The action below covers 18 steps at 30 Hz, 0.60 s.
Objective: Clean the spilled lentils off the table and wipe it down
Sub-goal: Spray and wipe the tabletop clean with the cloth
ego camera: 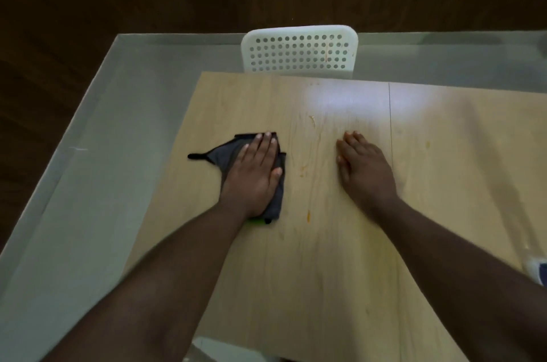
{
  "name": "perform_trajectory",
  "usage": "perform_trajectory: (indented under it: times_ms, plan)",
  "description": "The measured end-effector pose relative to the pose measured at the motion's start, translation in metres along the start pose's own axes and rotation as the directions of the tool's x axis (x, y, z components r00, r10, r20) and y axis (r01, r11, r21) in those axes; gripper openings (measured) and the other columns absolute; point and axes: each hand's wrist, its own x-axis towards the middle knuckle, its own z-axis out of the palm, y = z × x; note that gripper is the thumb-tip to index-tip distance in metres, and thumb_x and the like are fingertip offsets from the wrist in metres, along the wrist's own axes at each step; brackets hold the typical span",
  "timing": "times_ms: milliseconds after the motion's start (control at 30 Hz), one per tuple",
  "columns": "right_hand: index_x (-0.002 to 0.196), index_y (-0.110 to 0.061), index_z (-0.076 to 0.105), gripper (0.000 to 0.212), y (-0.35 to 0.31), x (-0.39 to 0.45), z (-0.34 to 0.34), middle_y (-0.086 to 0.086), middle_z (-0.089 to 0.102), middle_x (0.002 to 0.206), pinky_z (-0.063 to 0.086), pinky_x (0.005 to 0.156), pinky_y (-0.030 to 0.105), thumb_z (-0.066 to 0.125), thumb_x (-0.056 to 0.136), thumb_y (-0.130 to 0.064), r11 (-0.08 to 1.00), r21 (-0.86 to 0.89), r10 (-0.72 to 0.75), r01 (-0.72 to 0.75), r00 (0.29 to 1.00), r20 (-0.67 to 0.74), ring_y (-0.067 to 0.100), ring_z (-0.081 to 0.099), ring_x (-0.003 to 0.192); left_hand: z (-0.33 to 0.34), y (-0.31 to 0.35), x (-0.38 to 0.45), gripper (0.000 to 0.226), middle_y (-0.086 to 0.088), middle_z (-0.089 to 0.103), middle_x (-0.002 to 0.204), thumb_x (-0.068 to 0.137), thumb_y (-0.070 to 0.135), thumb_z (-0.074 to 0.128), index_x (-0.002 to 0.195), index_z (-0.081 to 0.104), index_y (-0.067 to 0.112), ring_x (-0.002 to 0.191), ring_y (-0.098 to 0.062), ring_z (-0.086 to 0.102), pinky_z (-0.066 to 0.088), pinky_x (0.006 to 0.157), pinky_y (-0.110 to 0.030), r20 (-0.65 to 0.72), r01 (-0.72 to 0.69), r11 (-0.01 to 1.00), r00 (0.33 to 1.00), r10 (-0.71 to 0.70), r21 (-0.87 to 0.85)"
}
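— What are your hands doing right now?

— I'm pressing my left hand (254, 172) flat, fingers straight, onto a dark grey cloth (229, 154) that is lying on the pale wooden table (325, 272). The cloth is sticking out from under my palm toward the left and far side, and a bit of green is showing at its near edge beneath my wrist.

— And the other one?

— I'm resting my right hand (362, 172) palm down on the bare wood, fingers straight and holding nothing. It is sitting well apart from the cloth, to its right.

— Where is the mess?

— Orange smears (308, 216) are lying on the tabletop between my two hands, one near my left wrist and another just right of the cloth. A further small orange spot (427, 144) is sitting beyond my right hand. I'm not making out any whole lentils.

— Anything else around?

— A white perforated chair back (299, 50) is standing at the table's far edge.
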Motion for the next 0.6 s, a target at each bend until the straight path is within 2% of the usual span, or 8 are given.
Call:
perform_trajectory:
  times_ms: [100, 233, 333, 467, 533, 600]
  plan:
    - [0.162, -0.022, 0.035, 0.052, -0.007, 0.023, 0.006, -0.001, 0.029, 0.171, 0.012, 0.129, 0.037, 0.031, 0.114, -0.039, 0.999, 0.024, 0.049, -0.048, 0.997, -0.052, 0.015, 0.017, 0.16, -0.003, 0.019, 0.045, 0.073, -0.006, -0.004, 0.177, 0.106, 0.047, 0.005, 0.168, 0.002, 0.01, 0.163, -0.021, -0.004, 0.007, 0.132, -0.044, -0.017, -0.016, 1.0, 1.0, 0.016, -0.008]
    - [0.163, -0.024, 0.033, 0.052, -0.005, 0.019, 0.009, -0.001, 0.026, 0.172, 0.012, 0.13, 0.036, 0.03, 0.114, -0.04, 0.999, -0.007, 0.047, -0.048, 0.998, -0.03, 0.013, 0.013, 0.161, -0.001, 0.028, 0.027, 0.069, -0.006, -0.009, 0.176, 0.11, 0.044, 0.013, 0.168, -0.001, 0.01, 0.163, -0.019, -0.011, 0.005, 0.132, -0.044, 0.034, -0.222, 0.975, 0.974, 0.222, -0.011]
    - [0.164, -0.023, 0.029, 0.054, -0.007, 0.024, 0.007, -0.001, 0.021, 0.173, 0.007, 0.129, 0.034, 0.027, 0.114, -0.041, 0.997, -0.045, 0.06, -0.061, 0.998, -0.009, 0.013, 0.008, 0.161, -0.005, 0.008, 0.021, 0.067, -0.005, -0.005, 0.177, 0.111, 0.042, 0.019, 0.169, 0.003, 0.012, 0.163, -0.018, -0.007, 0.004, 0.132, -0.042, 0.045, -0.294, 0.956, 0.955, 0.294, -0.008]
    - [0.166, -0.023, 0.021, 0.06, -0.009, 0.025, 0.009, -0.002, 0.013, 0.174, 0.006, 0.13, 0.036, 0.014, 0.111, -0.044, 0.995, -0.078, 0.066, -0.064, 0.998, 0.02, 0.013, 0.001, 0.162, -0.016, -0.023, 0.069, 0.068, -0.006, -0.002, 0.177, 0.11, 0.043, 0.014, 0.168, 0.004, 0.011, 0.163, -0.019, -0.004, 0.01, 0.131, -0.045, 0.033, -0.17, 0.985, 0.985, 0.169, 0.019]
    - [0.166, -0.023, 0.019, 0.061, -0.008, 0.024, 0.009, -0.003, 0.011, 0.174, 0.006, 0.131, 0.036, 0.012, 0.11, -0.045, 0.994, -0.083, 0.069, -0.067, 0.997, 0.028, 0.013, 0.0, 0.162, -0.023, -0.029, 0.108, 0.07, -0.005, -0.004, 0.177, 0.108, 0.046, 0.008, 0.168, 0.001, 0.011, 0.163, -0.019, -0.005, 0.008, 0.131, -0.045, 0.03, -0.079, 0.997, 0.996, 0.078, 0.021]
    - [0.167, -0.024, 0.019, 0.061, -0.006, 0.027, 0.012, -0.004, 0.011, 0.174, 0.007, 0.131, 0.037, 0.013, 0.11, -0.045, 0.994, -0.079, 0.071, -0.069, 0.997, 0.026, 0.012, 0.0, 0.162, -0.025, -0.019, 0.149, 0.07, -0.005, -0.003, 0.177, 0.109, 0.046, 0.01, 0.169, 0.001, 0.012, 0.163, -0.02, -0.004, 0.005, 0.132, -0.044, 0.009, -0.011, 1.0, 1.0, 0.011, 0.007]
